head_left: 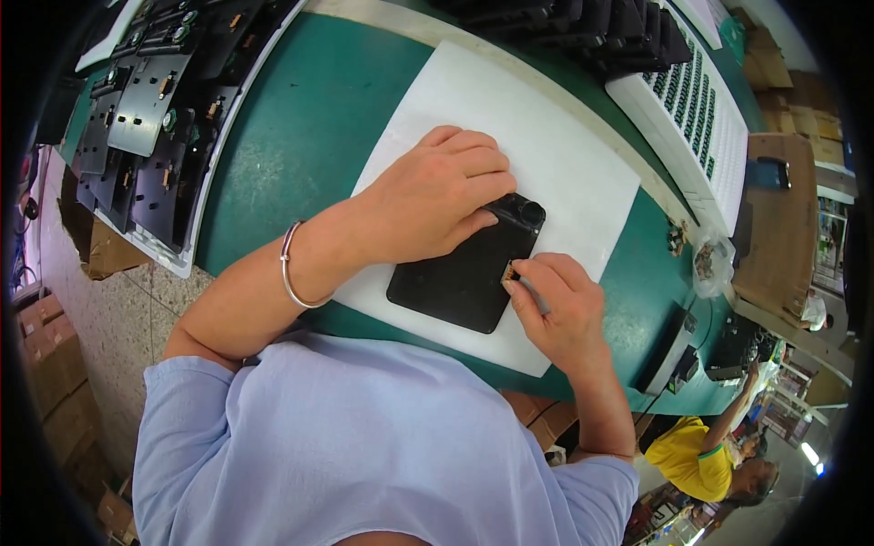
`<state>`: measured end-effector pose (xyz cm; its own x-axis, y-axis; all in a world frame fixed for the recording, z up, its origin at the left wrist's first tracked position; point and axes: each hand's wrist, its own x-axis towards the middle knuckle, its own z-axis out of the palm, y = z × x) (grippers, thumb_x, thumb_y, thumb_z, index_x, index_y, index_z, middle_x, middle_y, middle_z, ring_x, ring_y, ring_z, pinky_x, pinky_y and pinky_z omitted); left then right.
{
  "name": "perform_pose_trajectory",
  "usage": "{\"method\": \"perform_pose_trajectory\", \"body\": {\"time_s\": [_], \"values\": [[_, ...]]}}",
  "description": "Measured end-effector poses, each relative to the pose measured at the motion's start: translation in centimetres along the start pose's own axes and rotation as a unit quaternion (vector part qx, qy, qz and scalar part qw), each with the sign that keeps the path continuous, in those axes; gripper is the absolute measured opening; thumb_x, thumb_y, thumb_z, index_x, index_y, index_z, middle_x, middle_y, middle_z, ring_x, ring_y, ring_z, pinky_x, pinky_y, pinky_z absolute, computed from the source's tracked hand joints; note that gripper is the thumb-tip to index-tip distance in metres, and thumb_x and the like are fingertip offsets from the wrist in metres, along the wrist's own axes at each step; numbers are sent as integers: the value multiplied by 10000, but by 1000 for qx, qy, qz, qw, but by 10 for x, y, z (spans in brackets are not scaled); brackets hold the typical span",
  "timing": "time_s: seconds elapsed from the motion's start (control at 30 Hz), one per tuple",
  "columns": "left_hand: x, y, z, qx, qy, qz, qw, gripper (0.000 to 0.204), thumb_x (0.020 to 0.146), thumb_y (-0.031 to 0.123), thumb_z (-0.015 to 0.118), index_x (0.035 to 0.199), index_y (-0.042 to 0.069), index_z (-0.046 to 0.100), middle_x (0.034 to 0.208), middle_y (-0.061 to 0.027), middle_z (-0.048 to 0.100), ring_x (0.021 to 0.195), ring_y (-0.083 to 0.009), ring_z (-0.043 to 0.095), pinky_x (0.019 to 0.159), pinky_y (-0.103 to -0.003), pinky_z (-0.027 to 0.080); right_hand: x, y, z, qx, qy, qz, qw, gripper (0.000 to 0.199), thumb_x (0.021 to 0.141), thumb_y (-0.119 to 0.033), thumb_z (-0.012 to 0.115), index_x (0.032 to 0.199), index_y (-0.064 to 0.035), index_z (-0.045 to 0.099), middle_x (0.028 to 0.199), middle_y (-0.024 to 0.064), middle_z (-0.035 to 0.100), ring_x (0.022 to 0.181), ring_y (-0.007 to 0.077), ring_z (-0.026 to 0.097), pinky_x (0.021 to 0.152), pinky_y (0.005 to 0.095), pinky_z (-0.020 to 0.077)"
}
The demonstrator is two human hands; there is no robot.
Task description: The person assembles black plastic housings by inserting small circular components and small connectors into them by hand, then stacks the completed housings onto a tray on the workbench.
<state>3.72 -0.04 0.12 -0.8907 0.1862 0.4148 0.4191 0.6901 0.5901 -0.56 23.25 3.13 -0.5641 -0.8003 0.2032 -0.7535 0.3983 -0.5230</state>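
Observation:
A flat black housing with rounded corners lies tilted on a white sheet in front of me. It has a thicker, round-ended bar along its far edge. My left hand is closed over that far part, with the fingers curled on the bar and the thumb on the panel. My right hand pinches a small gold-brown piece between thumb and fingertips at the housing's right edge. The piece is too small for me to name its kind. My left palm hides the housing's far left corner.
On the green table, a white tray of similar black panels stands at left. Far right is a white foam tray of small green parts, beside more black pieces. A clear plastic bag lies at right; a person in yellow is beyond.

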Motion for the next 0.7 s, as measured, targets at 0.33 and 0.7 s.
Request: {"method": "perform_pose_trajectory", "body": {"time_s": [0.33, 0.7], "values": [[0, 4, -6, -1, -4, -10, 1000, 397, 705, 40, 749, 1081, 32, 621, 1127, -116, 609, 1125, -329, 552, 992, -447, 414, 1, -7, 10, -39, 19, -23, 999, 199, 714, -84, 776, 873, -83, 657, 804, 62, 648, 706, 238, 640, 608, 349, 526], [0, 6, -9, -1, -16, -7, 1000, 405, 700, 43, 765, 1078, 23, 620, 1123, -124, 606, 1142, -329, 544, 998, -450, 408, 44, 69, -77, -149, 131, 106, 974, 134, 887, -198, 681, 945, -81, 707, 926, 103, 693, 704, 251, 660, 666, 359, 533]]}}
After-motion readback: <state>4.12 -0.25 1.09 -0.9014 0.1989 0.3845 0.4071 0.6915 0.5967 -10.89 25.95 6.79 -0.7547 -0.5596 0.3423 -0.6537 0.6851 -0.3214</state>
